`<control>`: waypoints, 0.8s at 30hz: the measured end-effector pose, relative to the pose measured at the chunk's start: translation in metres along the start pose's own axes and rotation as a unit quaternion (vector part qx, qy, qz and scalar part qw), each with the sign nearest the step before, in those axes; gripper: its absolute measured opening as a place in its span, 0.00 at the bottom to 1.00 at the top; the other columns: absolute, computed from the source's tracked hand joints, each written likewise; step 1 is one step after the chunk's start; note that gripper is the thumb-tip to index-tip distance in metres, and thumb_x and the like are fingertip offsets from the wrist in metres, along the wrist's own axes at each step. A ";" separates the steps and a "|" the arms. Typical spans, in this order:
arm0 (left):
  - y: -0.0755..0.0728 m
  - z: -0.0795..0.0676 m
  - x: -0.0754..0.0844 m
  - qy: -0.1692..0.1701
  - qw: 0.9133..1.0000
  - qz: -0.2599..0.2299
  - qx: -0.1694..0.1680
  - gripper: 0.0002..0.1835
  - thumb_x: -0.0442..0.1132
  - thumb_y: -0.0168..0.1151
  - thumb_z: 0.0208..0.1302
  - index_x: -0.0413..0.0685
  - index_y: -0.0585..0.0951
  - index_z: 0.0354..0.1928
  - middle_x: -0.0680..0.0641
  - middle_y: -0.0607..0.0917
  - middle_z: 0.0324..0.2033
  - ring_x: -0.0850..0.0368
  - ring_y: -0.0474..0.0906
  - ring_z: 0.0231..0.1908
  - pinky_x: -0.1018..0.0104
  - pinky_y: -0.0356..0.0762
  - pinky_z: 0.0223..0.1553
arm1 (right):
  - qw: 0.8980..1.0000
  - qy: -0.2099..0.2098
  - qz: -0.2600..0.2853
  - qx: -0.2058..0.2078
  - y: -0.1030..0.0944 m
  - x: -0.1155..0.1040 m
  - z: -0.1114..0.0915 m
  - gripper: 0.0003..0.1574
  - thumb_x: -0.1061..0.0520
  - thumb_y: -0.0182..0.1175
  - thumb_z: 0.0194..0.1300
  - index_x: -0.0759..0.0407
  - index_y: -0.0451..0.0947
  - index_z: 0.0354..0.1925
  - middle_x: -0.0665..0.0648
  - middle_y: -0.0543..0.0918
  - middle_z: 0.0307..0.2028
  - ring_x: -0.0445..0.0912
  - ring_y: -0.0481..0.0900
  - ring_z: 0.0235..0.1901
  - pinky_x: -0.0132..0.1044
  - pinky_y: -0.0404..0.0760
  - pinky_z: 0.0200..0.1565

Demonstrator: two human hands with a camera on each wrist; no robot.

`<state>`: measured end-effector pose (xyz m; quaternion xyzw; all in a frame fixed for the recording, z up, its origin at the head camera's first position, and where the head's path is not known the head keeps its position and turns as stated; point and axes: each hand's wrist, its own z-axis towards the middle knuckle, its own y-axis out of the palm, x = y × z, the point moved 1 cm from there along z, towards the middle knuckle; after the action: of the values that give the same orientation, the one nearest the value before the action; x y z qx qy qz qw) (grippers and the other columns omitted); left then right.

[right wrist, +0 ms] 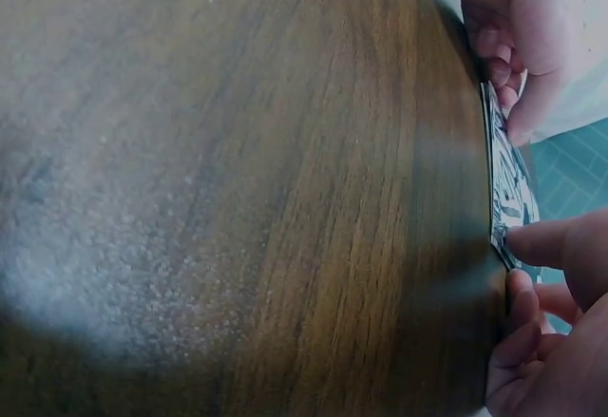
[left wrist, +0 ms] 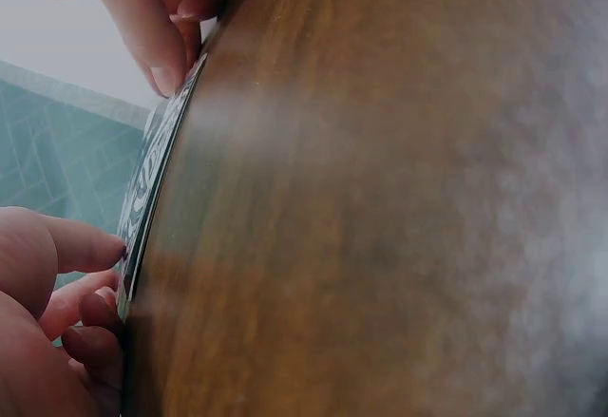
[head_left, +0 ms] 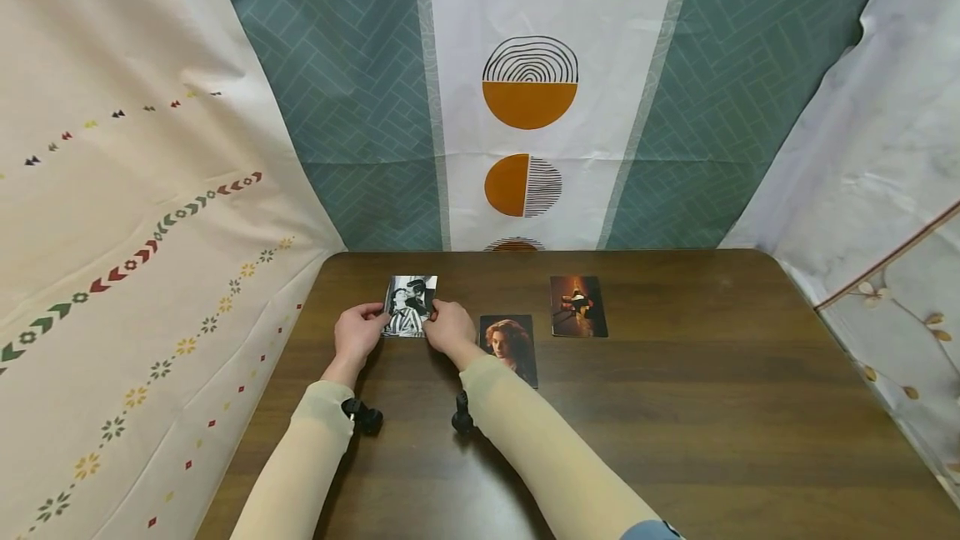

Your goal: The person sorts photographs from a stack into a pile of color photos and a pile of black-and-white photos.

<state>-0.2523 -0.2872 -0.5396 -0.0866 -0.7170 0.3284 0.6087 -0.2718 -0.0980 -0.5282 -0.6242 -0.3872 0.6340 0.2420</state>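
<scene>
A black-and-white photo card (head_left: pixel 407 307) of two figures, one in stripes, lies low over the far left part of the table. My left hand (head_left: pixel 359 330) pinches its left edge, thumb on the picture side and fingers curled under. At the opposite edge, my right hand (head_left: pixel 452 328) pinches it the same way. Seen edge-on in the left wrist view, the black-and-white card (left wrist: pixel 152 184) shows a dark second layer along its lower side. The right wrist view shows the thumb of my right hand (right wrist: pixel 560 331) pressing a near corner.
A colour card with a long-haired person's portrait (head_left: pixel 510 344) lies beside my right forearm, partly covered by the sleeve. Farther right rests a dark card with orange tones (head_left: pixel 578 307). The brown wooden table (head_left: pixel 712 407) meets patterned cloth hangings (head_left: pixel 360 107) at its back and sides.
</scene>
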 end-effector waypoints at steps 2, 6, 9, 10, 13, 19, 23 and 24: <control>0.000 0.000 -0.001 -0.003 1.000 0.004 -0.001 0.19 0.41 0.68 0.70 0.39 0.88 0.59 0.48 0.79 0.35 0.49 0.73 0.39 0.59 0.68 0.39 | 1.000 0.000 -0.005 -0.009 -0.001 0.000 0.000 0.28 0.52 0.62 0.75 0.51 0.80 0.70 0.47 0.83 0.38 0.48 0.83 0.47 0.43 0.80 0.43; 0.001 0.001 -0.001 -0.006 1.000 0.010 0.000 0.19 0.41 0.68 0.70 0.41 0.88 0.59 0.48 0.79 0.35 0.50 0.73 0.38 0.59 0.68 0.39 | 1.000 -0.008 -0.004 -0.022 -0.004 0.002 0.000 0.31 0.52 0.61 0.77 0.53 0.76 0.75 0.47 0.82 0.37 0.48 0.82 0.43 0.41 0.78 0.43; 0.002 0.001 -0.002 -0.004 1.000 0.013 0.001 0.20 0.42 0.68 0.70 0.42 0.88 0.60 0.48 0.79 0.35 0.49 0.74 0.38 0.59 0.68 0.39 | 1.000 -0.017 -0.007 -0.023 -0.005 0.003 0.000 0.28 0.52 0.60 0.77 0.54 0.79 0.71 0.48 0.81 0.36 0.47 0.79 0.40 0.40 0.76 0.43; 0.002 0.001 -0.001 -0.002 1.000 0.013 0.002 0.20 0.42 0.68 0.70 0.42 0.88 0.59 0.48 0.79 0.35 0.49 0.74 0.38 0.58 0.68 0.39 | 0.999 -0.020 -0.009 -0.023 -0.005 0.003 0.000 0.27 0.52 0.60 0.77 0.55 0.79 0.69 0.48 0.80 0.36 0.47 0.79 0.40 0.40 0.76 0.43; 0.002 0.000 -0.001 0.000 1.000 0.012 0.003 0.19 0.42 0.68 0.70 0.42 0.88 0.59 0.48 0.79 0.34 0.49 0.74 0.38 0.58 0.68 0.39 | 0.999 -0.024 -0.014 -0.024 -0.007 0.003 -0.001 0.26 0.53 0.60 0.76 0.55 0.80 0.68 0.48 0.80 0.37 0.46 0.77 0.40 0.39 0.75 0.44; 0.002 0.000 -0.002 -0.005 1.000 0.010 0.006 0.19 0.42 0.69 0.70 0.43 0.89 0.59 0.48 0.79 0.36 0.48 0.74 0.39 0.58 0.69 0.39 | 0.999 -0.018 -0.004 -0.037 -0.007 0.003 -0.002 0.34 0.52 0.59 0.77 0.54 0.72 0.78 0.49 0.81 0.37 0.47 0.78 0.40 0.40 0.74 0.43; 0.002 0.000 -0.003 -0.009 1.000 0.004 0.005 0.19 0.41 0.69 0.70 0.42 0.89 0.59 0.47 0.80 0.36 0.48 0.74 0.40 0.58 0.69 0.39 | 0.999 -0.018 -0.007 -0.037 -0.005 0.004 0.001 0.34 0.53 0.59 0.77 0.54 0.72 0.78 0.49 0.81 0.39 0.46 0.78 0.41 0.40 0.74 0.44; 0.001 0.000 -0.003 -0.010 1.000 0.001 0.004 0.19 0.41 0.69 0.70 0.42 0.88 0.59 0.47 0.80 0.37 0.48 0.74 0.40 0.58 0.69 0.39 | 0.999 -0.018 -0.006 -0.036 -0.005 0.004 0.002 0.34 0.53 0.59 0.76 0.54 0.73 0.77 0.49 0.81 0.39 0.47 0.78 0.41 0.40 0.75 0.44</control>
<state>-0.2524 -0.2875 -0.5425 -0.0815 -0.7216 0.3325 0.6018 -0.2748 -0.0922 -0.5270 -0.6188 -0.4177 0.6293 0.2158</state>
